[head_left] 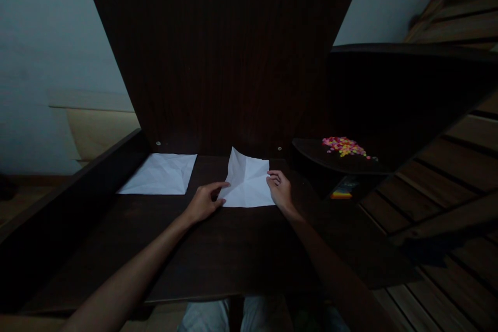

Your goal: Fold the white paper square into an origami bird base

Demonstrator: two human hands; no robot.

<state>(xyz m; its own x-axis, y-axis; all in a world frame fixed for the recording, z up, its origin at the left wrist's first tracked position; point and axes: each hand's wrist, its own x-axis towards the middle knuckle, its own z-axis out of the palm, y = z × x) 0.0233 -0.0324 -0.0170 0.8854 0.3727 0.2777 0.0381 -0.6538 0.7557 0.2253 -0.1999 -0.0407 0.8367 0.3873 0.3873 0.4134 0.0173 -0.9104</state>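
A white, creased sheet of paper [249, 184] lies in front of me on the dark desk, its far left corner standing up. My left hand [204, 201] has thumb and fingers closed at the paper's left edge, near the lower left corner. At the right edge, my right hand [282, 192] grips the paper with fingers curled. A second creased white sheet [161, 174] lies flat at the left, apart from both hands.
The dark wooden desk [221, 264] has a raised side panel [73, 212] on the left and a tall back panel [218, 62]. On a small shelf [311, 151] at the right sits a pile of small colourful pieces [344, 146]; a yellow-orange item [341, 195] is below.
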